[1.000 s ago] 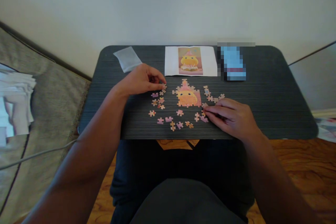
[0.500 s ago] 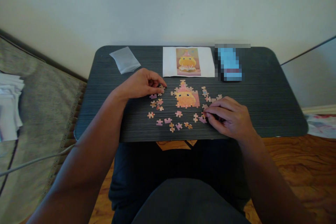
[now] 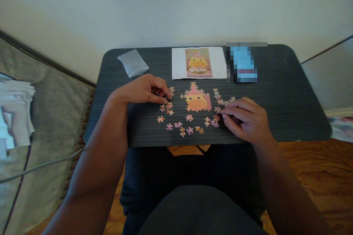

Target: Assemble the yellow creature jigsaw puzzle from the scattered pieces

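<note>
A partly joined jigsaw puzzle (image 3: 197, 101), showing a yellow face under a pink hat, lies in the middle of the dark table. My left hand (image 3: 150, 90) is left of it, thumb and index finger curled close together over the loose pieces; whatever is under the fingertips is hidden. One puzzle piece (image 3: 172, 89) lies just beyond that index finger. On the right, my right hand (image 3: 246, 119) rests with thumb and index tips nearly together beside a greyish puzzle piece (image 3: 217, 110) and a pinkish puzzle piece (image 3: 214, 123). Any piece between those tips cannot be made out.
A white sheet with the printed picture (image 3: 198, 62) lies behind the puzzle. To its left is a clear plastic bag (image 3: 134, 63), to its right a pixelated blue object (image 3: 244, 64). Several loose pieces (image 3: 189, 130) lie near the table's front edge (image 3: 154, 143).
My left hand has drawn back slightly toward me and left, uncovering the upper-left piece and covering the purple one below it. My right hand stays by the same pieces. The view has shifted slightly.
</note>
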`<state>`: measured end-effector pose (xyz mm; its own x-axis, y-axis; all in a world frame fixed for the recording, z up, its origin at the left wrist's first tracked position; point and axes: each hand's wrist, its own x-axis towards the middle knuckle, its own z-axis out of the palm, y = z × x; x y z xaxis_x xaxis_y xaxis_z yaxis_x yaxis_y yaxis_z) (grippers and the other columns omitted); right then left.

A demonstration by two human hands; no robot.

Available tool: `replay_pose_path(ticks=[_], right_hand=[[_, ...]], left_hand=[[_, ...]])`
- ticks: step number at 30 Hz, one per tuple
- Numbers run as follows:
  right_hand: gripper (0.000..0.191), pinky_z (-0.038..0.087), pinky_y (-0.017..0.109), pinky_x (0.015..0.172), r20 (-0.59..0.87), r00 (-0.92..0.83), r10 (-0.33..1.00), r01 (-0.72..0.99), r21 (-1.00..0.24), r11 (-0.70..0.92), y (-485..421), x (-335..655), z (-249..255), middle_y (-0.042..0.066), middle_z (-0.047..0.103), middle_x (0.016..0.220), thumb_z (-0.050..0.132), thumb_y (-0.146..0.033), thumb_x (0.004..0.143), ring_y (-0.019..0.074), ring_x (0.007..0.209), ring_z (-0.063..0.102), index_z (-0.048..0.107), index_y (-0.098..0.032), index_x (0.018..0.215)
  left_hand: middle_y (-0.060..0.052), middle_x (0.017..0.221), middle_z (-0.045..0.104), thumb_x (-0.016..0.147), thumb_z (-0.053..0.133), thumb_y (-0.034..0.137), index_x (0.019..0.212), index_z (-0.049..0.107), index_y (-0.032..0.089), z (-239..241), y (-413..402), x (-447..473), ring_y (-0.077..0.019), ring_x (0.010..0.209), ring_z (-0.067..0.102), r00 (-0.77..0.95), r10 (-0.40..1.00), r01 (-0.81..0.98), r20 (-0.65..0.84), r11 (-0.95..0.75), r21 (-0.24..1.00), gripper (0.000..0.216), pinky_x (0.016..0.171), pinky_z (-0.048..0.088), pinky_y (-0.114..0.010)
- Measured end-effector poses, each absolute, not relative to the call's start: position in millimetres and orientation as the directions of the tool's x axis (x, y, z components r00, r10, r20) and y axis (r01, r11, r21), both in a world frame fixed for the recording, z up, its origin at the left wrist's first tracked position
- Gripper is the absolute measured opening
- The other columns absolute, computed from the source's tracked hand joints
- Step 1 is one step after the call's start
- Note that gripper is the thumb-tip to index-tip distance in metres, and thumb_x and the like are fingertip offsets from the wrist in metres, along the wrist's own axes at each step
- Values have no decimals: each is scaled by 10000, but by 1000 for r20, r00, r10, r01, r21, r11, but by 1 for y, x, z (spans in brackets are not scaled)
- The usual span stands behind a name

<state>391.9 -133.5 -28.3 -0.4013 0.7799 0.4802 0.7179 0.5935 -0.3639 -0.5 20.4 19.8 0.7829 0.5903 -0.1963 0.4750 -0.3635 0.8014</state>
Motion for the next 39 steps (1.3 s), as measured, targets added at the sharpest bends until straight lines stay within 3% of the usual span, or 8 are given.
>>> replay_pose_path(ticks=[4,8,20,26,32,39], right_hand=[[159,612,448,816,487,-388,782,728,-358,584,-134,392,-27,67,813,1032,777,-204,933,255,898,741,829,-274,1066],[158,608,447,818,492,-387,780,723,-363,587,-133,391,-26,67,806,1035,773,-202,943,252,897,735,824,-274,1073],[117,590,437,795,506,-376,776,720,-368,588,-134,391,-26,66,801,1005,773,-207,943,245,870,727,813,-257,1041],[141,596,437,784,545,-384,745,699,-355,621,-131,392,-28,67,807,993,787,-184,918,251,860,738,817,-250,1039],[159,591,443,774,564,-380,733,685,-361,633,-130,393,-30,69,806,987,806,-174,898,254,845,737,815,-243,1041],[155,584,439,763,574,-378,726,683,-356,638,-130,392,-30,60,802,980,796,-170,899,249,835,734,809,-256,1028]], left_hand=[[-35,1015,747,810,913,373,1156,894,315,25,16,0,-193,938,673,808,555,483,-198,-432,762,352,841,513,-298],[-30,1017,725,827,891,398,1105,891,329,26,12,5,-207,956,683,797,569,516,-203,-466,718,287,881,511,-316],[-42,1086,746,809,828,352,1109,823,245,26,3,13,-213,980,682,786,593,549,-172,-543,636,319,874,502,-317],[-33,1021,730,855,783,314,1014,806,219,24,1,15,-182,918,667,796,578,548,-179,-561,620,187,828,481,-300],[-30,986,708,891,762,339,1007,802,197,27,0,17,-175,887,650,804,568,542,-174,-582,605,188,812,473,-306],[-25,1021,705,910,777,308,980,758,190,24,0,18,-169,945,662,813,573,509,-107,-610,607,139,852,471,-291]])
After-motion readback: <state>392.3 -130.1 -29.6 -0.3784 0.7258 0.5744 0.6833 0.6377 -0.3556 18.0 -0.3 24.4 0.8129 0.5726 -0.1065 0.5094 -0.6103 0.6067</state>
